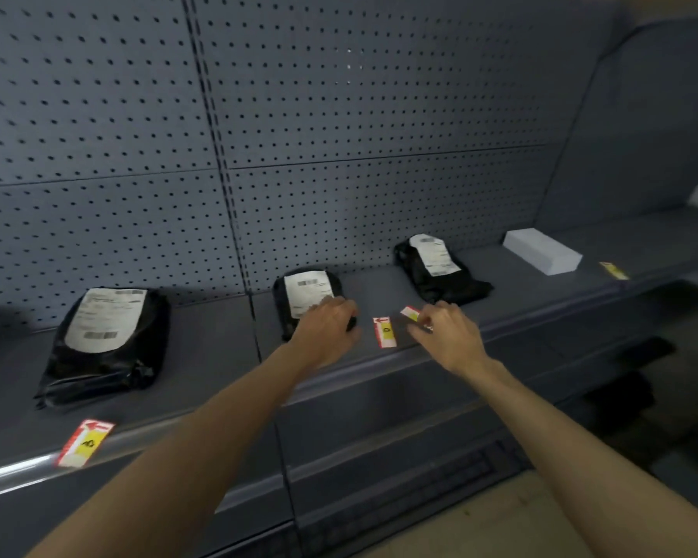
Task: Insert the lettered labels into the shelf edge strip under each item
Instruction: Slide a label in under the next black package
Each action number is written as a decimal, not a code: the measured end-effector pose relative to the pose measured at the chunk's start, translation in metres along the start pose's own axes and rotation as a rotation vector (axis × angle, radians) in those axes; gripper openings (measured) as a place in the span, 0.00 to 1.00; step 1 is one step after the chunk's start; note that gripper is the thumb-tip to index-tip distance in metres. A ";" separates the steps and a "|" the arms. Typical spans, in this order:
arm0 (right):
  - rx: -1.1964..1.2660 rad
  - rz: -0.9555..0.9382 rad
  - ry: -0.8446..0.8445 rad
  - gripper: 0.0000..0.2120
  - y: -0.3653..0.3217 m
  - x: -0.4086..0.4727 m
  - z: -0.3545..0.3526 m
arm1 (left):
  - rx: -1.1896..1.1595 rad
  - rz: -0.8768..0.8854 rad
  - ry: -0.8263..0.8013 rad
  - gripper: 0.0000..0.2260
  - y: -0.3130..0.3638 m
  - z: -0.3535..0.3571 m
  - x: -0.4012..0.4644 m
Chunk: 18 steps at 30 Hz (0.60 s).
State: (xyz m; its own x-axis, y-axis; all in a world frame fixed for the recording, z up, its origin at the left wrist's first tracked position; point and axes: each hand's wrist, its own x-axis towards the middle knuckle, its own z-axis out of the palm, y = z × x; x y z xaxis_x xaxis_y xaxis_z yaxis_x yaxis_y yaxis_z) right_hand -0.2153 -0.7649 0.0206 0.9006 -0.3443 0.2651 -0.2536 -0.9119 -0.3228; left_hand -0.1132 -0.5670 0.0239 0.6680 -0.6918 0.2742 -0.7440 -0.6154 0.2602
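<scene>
Three black parcels with white shipping slips lie on the grey shelf: left parcel (105,340), middle parcel (305,294), right parcel (436,267). A white box (540,251) sits further right. My left hand (327,332) rests on the middle parcel's front edge, fingers curled over it. My right hand (448,336) pinches a small red, white and yellow label (411,313). Another such label (384,332) lies flat on the shelf between my hands. A third label (84,443) lies at the shelf edge strip (17,473) at the left. A fourth label (614,270) lies by the white box.
A grey perforated back panel (339,114) rises behind the shelf. A lower shelf and a dark base (420,477) sit beneath. Light floor (500,529) shows at the bottom right.
</scene>
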 end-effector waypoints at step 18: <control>-0.032 0.031 -0.245 0.21 0.106 0.093 0.051 | 0.199 0.075 -0.442 0.15 0.058 0.108 0.166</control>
State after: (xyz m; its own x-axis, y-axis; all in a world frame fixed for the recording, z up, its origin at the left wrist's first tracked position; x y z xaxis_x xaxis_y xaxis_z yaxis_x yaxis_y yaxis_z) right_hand -0.1407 -0.8823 -0.0359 0.9500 -0.3111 0.0266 -0.2896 -0.9096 -0.2978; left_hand -0.0472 -0.7583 -0.0152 0.5755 -0.8048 -0.1455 -0.8067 -0.5878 0.0605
